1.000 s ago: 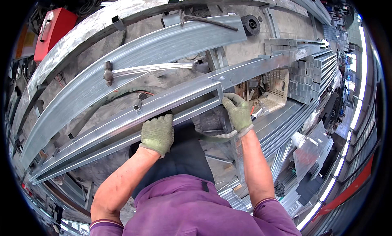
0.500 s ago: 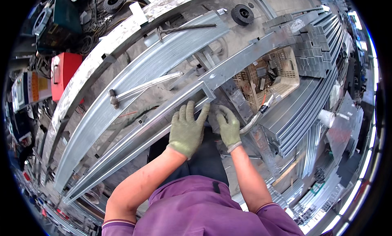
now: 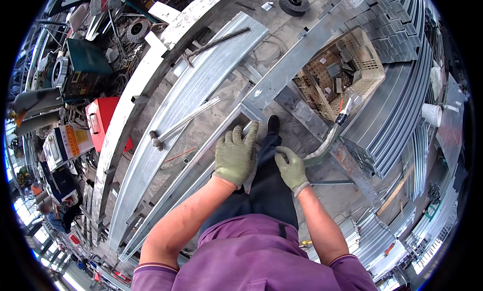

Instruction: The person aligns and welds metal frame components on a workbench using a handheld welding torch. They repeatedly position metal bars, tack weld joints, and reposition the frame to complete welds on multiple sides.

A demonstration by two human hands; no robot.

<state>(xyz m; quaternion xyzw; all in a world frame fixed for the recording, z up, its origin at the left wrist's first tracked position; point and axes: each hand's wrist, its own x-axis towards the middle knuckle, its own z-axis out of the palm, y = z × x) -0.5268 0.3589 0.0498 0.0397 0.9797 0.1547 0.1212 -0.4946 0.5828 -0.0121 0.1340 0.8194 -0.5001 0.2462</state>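
A worker in a purple shirt looks down at two hands in olive-green gloves over metalwork. The left grip (image 3: 235, 157) is wide, palm down with fingers spread, over the near end of a long grey steel channel (image 3: 183, 186), which runs away from it to the lower left; whether the glove touches the metal is hard to tell. The right grip (image 3: 292, 168), just to its right, is narrow and loosely curled above the floor; its palm is hidden, so whether it holds anything cannot be told. Left of the left grip, a hammer (image 3: 156, 141) rests across a broad curved steel strip (image 3: 146, 177). Beyond the right grip, up and right, stands a beige plastic crate (image 3: 371, 64) with scraps inside, and a pale wrapped cable (image 3: 327, 142) lies nearer. Farther right are stacked steel profiles (image 3: 385, 117).
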